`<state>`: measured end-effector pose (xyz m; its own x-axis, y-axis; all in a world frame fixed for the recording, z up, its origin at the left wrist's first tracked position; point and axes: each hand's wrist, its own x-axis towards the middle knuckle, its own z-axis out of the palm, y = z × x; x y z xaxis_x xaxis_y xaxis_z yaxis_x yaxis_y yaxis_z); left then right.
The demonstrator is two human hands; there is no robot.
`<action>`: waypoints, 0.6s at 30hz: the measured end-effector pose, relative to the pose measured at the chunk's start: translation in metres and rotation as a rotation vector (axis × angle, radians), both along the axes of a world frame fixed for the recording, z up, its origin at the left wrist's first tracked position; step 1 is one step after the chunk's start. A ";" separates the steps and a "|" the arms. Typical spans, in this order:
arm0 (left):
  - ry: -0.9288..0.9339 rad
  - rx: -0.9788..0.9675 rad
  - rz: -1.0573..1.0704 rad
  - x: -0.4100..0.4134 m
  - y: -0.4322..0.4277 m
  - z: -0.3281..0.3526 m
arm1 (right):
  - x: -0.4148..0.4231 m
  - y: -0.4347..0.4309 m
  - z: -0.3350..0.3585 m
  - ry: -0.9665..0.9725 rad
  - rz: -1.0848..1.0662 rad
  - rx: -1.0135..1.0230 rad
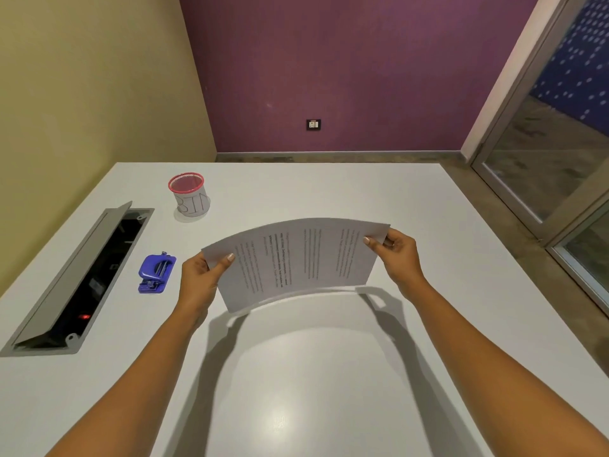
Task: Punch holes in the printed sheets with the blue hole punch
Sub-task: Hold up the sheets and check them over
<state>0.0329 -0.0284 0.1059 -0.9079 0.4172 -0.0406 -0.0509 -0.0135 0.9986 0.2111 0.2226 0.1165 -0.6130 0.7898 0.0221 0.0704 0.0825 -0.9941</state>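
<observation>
L hand [201, 275] & R hand [397, 255] pinch printed sheets [296, 258] above table, blue hole punch [156, 274] untouched at left

1. Office, likely a small meeting room.
2. Built-in flip-lid power box [82, 278] in white table [329, 374].
3. Also glass door [540, 153], wall socket [313, 124].
4. Stationery: blue hole punch [156, 273], printed sheets [296, 262], mesh cup [189, 196] marked BIN.

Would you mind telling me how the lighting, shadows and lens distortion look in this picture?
Head view: a glare patch sits on the white table; the sheets cast a dark curved shadow on it; the wide lens makes the door frame lean; the print on the sheets is too blurred to read.
</observation>
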 end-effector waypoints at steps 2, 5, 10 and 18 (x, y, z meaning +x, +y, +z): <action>-0.014 -0.026 -0.019 0.003 -0.003 -0.005 | 0.003 0.000 -0.009 -0.050 0.018 0.003; -0.024 -0.083 -0.057 0.008 -0.005 -0.012 | 0.007 -0.003 -0.019 -0.116 0.029 -0.011; 0.005 -0.096 -0.031 0.009 0.000 -0.006 | 0.004 -0.006 -0.014 -0.088 0.011 0.016; 0.028 -0.096 -0.032 0.007 0.000 -0.003 | 0.006 -0.005 -0.010 -0.062 -0.013 0.039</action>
<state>0.0398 -0.0283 0.1025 -0.8957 0.4411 -0.0565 -0.0218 0.0834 0.9963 0.2169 0.2177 0.1068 -0.6035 0.7972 0.0158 0.1330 0.1202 -0.9838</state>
